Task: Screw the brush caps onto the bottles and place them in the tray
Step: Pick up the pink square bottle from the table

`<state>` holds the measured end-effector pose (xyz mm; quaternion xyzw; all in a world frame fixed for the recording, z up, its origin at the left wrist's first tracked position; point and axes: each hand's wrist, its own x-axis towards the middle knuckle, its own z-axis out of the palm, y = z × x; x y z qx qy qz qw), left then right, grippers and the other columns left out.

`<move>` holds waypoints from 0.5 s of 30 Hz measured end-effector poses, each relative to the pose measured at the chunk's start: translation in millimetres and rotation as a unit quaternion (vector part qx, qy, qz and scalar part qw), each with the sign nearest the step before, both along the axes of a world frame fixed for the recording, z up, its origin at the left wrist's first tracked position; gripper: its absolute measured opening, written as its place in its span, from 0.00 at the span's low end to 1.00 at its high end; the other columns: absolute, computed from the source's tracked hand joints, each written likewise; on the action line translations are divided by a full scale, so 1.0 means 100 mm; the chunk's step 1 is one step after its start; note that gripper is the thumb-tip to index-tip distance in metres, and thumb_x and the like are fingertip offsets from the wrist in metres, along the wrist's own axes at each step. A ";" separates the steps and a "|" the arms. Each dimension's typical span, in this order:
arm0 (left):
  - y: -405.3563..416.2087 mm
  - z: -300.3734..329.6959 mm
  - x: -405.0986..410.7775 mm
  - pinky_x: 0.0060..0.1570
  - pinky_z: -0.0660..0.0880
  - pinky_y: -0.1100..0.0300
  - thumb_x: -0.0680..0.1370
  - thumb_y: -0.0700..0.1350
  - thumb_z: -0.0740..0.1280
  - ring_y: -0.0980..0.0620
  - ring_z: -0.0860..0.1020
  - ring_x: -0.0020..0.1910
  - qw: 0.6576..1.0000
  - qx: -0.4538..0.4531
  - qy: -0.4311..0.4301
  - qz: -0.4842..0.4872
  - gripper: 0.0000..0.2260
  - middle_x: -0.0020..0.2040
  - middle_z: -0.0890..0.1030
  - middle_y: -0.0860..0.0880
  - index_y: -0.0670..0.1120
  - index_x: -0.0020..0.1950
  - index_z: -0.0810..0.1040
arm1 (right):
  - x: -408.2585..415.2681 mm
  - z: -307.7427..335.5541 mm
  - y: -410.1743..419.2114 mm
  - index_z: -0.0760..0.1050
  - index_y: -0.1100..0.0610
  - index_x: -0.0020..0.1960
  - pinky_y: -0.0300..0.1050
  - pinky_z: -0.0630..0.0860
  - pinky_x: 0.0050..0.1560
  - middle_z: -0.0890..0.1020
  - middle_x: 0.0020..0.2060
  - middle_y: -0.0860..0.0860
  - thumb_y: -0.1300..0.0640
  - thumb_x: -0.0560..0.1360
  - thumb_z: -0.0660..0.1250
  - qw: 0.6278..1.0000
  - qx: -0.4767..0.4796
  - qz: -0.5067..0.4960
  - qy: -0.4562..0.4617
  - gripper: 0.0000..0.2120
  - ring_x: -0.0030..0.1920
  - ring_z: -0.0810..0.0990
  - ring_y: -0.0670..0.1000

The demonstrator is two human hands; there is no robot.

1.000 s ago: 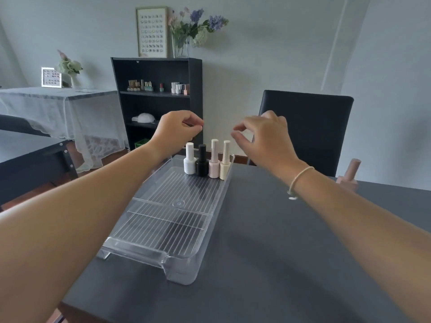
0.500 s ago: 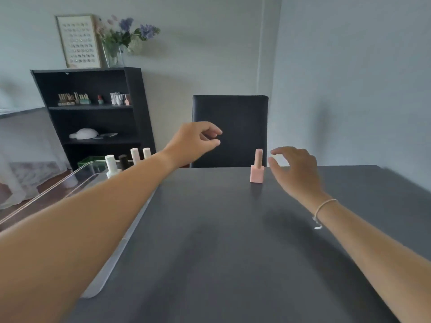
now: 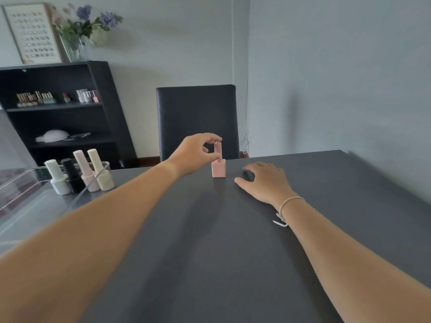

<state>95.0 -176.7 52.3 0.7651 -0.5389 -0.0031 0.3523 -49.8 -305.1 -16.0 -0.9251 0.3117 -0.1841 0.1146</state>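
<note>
On the dark grey counter (image 3: 233,241), towards its far edge, a pink nail polish bottle (image 3: 218,168) stands upright with its tall pink brush cap (image 3: 217,150) seated on top. The left hand (image 3: 194,153) reaches over from the left, and its grip is pinched on the cap: thumb and fingertips (image 3: 215,139) close around the cap's upper part, the index finger curling over its top. The square bottle body below the grip is bare and rests on the counter.

The right hand (image 3: 264,181) lies palm down on the counter just to the right of the bottle, not touching it. Its fingers are loosely curved and holding nothing, with a shadowed gap beneath them. A pale string bracelet (image 3: 285,207) sits around the right wrist.

At the left edge, a clear plastic tray (image 3: 28,206) sits on the counter. Four capped bottles stand in a row against its far wall: a white bottle (image 3: 57,180), a black bottle (image 3: 72,177), a pale pink bottle (image 3: 86,174) and a cream bottle (image 3: 101,173), side by side and about touching.

Beyond the counter a black chair (image 3: 197,115) faces in, and a black bookshelf (image 3: 63,113) stands against the wall.
</note>
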 end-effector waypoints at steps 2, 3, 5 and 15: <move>-0.04 -0.03 -0.02 0.41 0.71 0.70 0.74 0.43 0.67 0.56 0.78 0.45 1.000 -0.011 0.006 0.003 0.16 0.53 0.76 0.55 0.51 0.61 0.75 | 0.00 -0.01 -0.01 0.71 0.48 0.62 0.52 0.60 0.64 0.73 0.64 0.49 0.38 0.73 0.57 1.000 -0.001 0.000 0.004 0.23 0.65 0.68 0.54; -0.05 -0.04 -0.03 0.40 0.71 0.72 0.74 0.43 0.67 0.57 0.78 0.44 1.000 -0.017 0.010 0.006 0.15 0.52 0.77 0.55 0.51 0.60 0.75 | 0.00 -0.01 0.00 0.71 0.48 0.62 0.52 0.60 0.64 0.73 0.64 0.49 0.38 0.73 0.57 1.000 0.000 0.000 0.005 0.22 0.65 0.68 0.54; -0.07 -0.04 -0.04 0.37 0.71 0.75 0.74 0.42 0.66 0.59 0.77 0.42 0.999 -0.031 0.017 0.014 0.13 0.47 0.78 0.56 0.50 0.58 0.76 | 0.00 -0.01 0.00 0.71 0.48 0.62 0.53 0.60 0.64 0.73 0.64 0.49 0.38 0.73 0.56 1.000 0.002 0.001 0.006 0.22 0.65 0.67 0.54; -0.10 -0.05 -0.08 0.36 0.70 0.78 0.73 0.36 0.65 0.62 0.76 0.38 0.996 -0.079 0.040 0.031 0.09 0.39 0.79 0.54 0.47 0.49 0.79 | -0.01 0.02 0.01 0.70 0.49 0.63 0.53 0.60 0.65 0.72 0.65 0.50 0.38 0.74 0.56 1.000 0.003 0.001 0.014 0.23 0.66 0.67 0.55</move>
